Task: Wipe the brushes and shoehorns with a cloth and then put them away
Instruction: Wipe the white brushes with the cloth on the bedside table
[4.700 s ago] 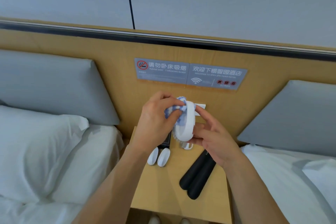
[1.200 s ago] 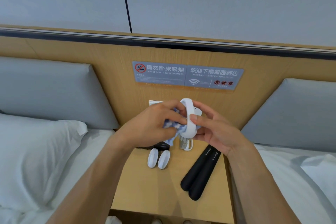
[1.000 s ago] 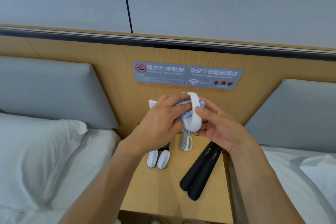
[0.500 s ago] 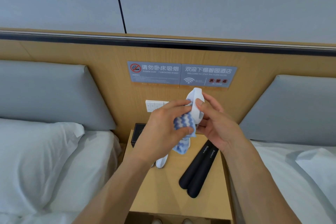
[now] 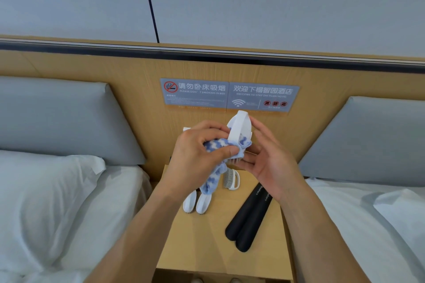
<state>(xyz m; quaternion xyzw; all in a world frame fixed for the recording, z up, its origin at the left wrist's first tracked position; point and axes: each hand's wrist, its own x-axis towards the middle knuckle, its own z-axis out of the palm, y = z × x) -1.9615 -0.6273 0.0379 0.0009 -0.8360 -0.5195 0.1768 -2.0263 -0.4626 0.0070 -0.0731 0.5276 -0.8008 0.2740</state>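
My right hand (image 5: 269, 158) holds a white brush with a loop handle (image 5: 239, 128) upright above the wooden nightstand (image 5: 207, 248). My left hand (image 5: 195, 151) grips a blue-and-white cloth (image 5: 216, 147) and presses it against the brush's side; the cloth's tail hangs down. On the nightstand lie two small white brushes (image 5: 197, 202) side by side, a third white brush with a loop handle (image 5: 231, 179), and two black shoehorns (image 5: 248, 220) lying together, angled toward the front.
White-sheeted beds with pillows (image 5: 46, 190) flank the nightstand on both sides. Grey headboard cushions (image 5: 57, 119) lean on the wooden wall panel, which carries a grey sign (image 5: 230, 96). A dark object lies at the nightstand's back left, mostly hidden by my left hand.
The cloth in my left hand has slid along the brush, from its upper part down toward the lower side. My right hand keeps hold of the brush, tilting it slightly.
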